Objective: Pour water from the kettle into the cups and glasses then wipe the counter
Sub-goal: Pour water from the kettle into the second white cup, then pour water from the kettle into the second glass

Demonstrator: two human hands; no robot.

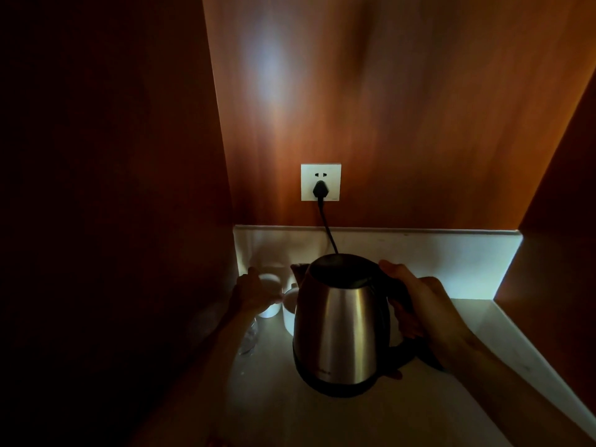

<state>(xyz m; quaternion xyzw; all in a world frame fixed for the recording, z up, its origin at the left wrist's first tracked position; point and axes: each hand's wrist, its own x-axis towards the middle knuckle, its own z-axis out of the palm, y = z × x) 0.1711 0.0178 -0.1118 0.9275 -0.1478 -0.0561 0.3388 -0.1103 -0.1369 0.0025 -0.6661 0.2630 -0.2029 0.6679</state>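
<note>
Steel kettle [338, 327] with a black lid and black handle sits in the grasp of the right hand [429, 314], whose fingers [404, 321] wrap around the handle while the thumb lies along the handle's top near the lid. Whether the kettle's base touches the pale counter [290, 411] or is raised just off it cannot be told in the dim light. Its spout points away from the right fingers, toward the left hand [254, 293]. That hand's fingers are curled together around the rim of a white cup [269, 296] standing at the back corner. A second white cup [290, 312] stands just beside those fingertips, between them and the kettle body. Below the left wrist a clear glass [249, 340] stands on the counter, faint and hard to make out. Beyond the right thumb, a black cord [328, 232] runs up the wooden wall to a plug [321, 189] in a white socket [321, 182].
</note>
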